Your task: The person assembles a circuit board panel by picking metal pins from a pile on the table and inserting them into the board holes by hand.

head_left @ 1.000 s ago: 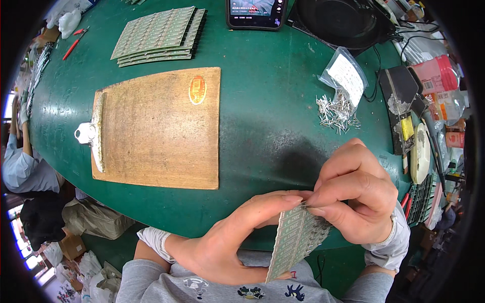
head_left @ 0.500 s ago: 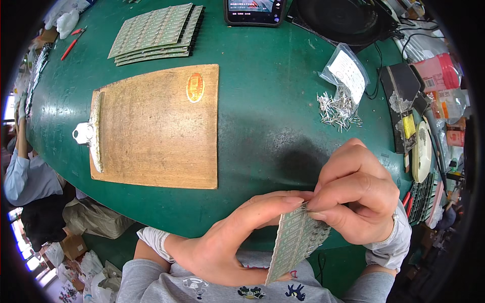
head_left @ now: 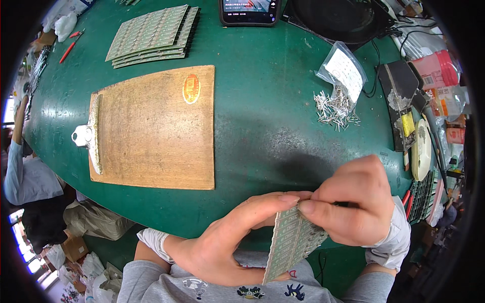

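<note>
My left hand (head_left: 222,242) grips a green circuit board panel (head_left: 290,242) by its edges, holding it tilted up near my body. Small metal pins stick out along the panel's right side. At the panel's top edge, my right hand (head_left: 353,204) is closed, thumb and fingers pinched together against the board. Whatever lies between those fingertips is hidden. Beyond the right hand, a pile of small metal pins (head_left: 336,110) spills from a clear plastic bag (head_left: 344,70) with a white label.
A wooden clipboard (head_left: 151,131) lies left of centre. Behind it are stacked circuit board panels (head_left: 149,35), a phone (head_left: 249,12) and red-handled pliers (head_left: 69,48). A black round tray (head_left: 336,17), a soldering sponge (head_left: 407,123) and jars stand along the right. Another person's arm (head_left: 20,131) shows far left.
My right hand's fingers have curled in more tightly and the thumb has shifted slightly left along the panel's top edge. My left hand still holds the panel.
</note>
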Motion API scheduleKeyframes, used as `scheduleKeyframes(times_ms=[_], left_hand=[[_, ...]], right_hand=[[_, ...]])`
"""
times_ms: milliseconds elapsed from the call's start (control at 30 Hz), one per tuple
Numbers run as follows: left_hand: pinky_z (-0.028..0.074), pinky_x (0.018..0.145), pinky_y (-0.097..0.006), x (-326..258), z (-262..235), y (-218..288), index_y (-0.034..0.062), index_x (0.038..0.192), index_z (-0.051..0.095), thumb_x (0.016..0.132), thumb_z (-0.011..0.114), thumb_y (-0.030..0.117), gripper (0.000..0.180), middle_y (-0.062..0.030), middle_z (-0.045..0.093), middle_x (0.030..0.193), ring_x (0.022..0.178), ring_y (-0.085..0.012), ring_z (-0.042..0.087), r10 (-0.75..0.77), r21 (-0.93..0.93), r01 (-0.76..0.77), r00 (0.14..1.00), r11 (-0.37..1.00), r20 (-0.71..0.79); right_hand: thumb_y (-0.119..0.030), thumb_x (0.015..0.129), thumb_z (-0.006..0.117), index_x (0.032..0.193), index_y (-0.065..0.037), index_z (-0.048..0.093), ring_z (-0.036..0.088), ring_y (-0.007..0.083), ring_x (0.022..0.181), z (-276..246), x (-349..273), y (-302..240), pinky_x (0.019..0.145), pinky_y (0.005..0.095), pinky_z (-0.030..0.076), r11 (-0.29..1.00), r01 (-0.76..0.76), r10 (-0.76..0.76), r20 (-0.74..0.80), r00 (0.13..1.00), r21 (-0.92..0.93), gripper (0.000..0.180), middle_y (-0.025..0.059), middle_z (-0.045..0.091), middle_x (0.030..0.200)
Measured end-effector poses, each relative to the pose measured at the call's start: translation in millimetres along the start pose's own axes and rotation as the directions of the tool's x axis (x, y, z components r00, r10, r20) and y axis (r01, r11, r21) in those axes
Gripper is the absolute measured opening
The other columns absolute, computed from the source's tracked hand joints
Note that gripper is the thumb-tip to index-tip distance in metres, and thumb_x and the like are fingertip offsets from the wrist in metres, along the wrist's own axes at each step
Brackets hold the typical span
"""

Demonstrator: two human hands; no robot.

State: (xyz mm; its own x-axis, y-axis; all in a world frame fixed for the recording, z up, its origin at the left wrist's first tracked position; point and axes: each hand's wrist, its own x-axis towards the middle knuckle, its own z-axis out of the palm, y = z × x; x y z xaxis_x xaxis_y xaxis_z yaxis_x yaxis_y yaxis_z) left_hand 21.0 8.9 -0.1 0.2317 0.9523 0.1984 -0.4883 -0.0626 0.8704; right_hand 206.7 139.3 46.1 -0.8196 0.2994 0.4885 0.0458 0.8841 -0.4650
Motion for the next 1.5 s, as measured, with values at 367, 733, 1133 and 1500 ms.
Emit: scheduleKeyframes(times_ms=[367, 733, 1133, 1500], left_hand=[[0.045, 0.103, -0.049, 5, -1, 2, 0.0087, 0.148, 0.014, 0.061, 0.088, -0.007, 0.115, -0.0333, 0.031, 0.145, 0.134, -0.0376, 0.042, -0.002, 0.1, -0.003, 0.999, 0.995, 0.053], [0.043, 0.105, -0.049, 8, -2, 3, 0.0071, 0.148, 0.015, 0.062, 0.088, -0.005, 0.113, -0.035, 0.034, 0.143, 0.135, -0.0392, 0.04, 0.017, 0.124, -0.025, 0.998, 0.992, 0.066], [0.042, 0.105, -0.049, 6, -4, 0, 0.0069, 0.147, 0.018, 0.061, 0.089, -0.005, 0.113, -0.0386, 0.032, 0.142, 0.134, -0.0416, 0.041, 0.041, 0.066, -0.046, 0.997, 0.997, 0.071], [0.041, 0.108, -0.041, 3, 0, 0, -0.004, 0.147, 0.021, 0.075, 0.078, -0.004, 0.092, -0.0267, 0.028, 0.15, 0.132, -0.0308, 0.045, 0.054, -0.021, -0.053, 0.998, 0.998, 0.026]], right_hand=[[0.005, 0.061, 0.073, 0.093, -0.001, 0.066, 0.061, 0.0261, 0.076, -18, 13, 21, 0.061, 0.034, 0.047, 0.915, -0.11, 0.124, 0.01, 0.992, -0.388, 0.033, 0.0123, 0.063, 0.087], [0.0, 0.066, 0.067, 0.09, -0.001, 0.062, 0.06, 0.0246, 0.074, -11, 22, 29, 0.061, 0.0338, 0.05, 0.724, 0.015, 0.24, 0.272, 0.932, -0.69, 0.024, 0.0084, 0.06, 0.088], [0.013, 0.067, 0.07, 0.09, 0.002, 0.064, 0.066, 0.0281, 0.076, -18, 14, -19, 0.066, 0.0369, 0.053, 0.96, -0.27, 0.266, -0.065, 0.962, -0.073, 0.026, 0.0157, 0.067, 0.088], [-0.011, 0.071, 0.081, 0.087, -0.011, 0.069, 0.056, 0.0169, 0.071, -5, 6, -11, 0.063, 0.0308, 0.04, 0.933, -0.263, 0.266, 0.021, 0.964, 0.244, 0.02, 0.0033, 0.06, 0.086]])
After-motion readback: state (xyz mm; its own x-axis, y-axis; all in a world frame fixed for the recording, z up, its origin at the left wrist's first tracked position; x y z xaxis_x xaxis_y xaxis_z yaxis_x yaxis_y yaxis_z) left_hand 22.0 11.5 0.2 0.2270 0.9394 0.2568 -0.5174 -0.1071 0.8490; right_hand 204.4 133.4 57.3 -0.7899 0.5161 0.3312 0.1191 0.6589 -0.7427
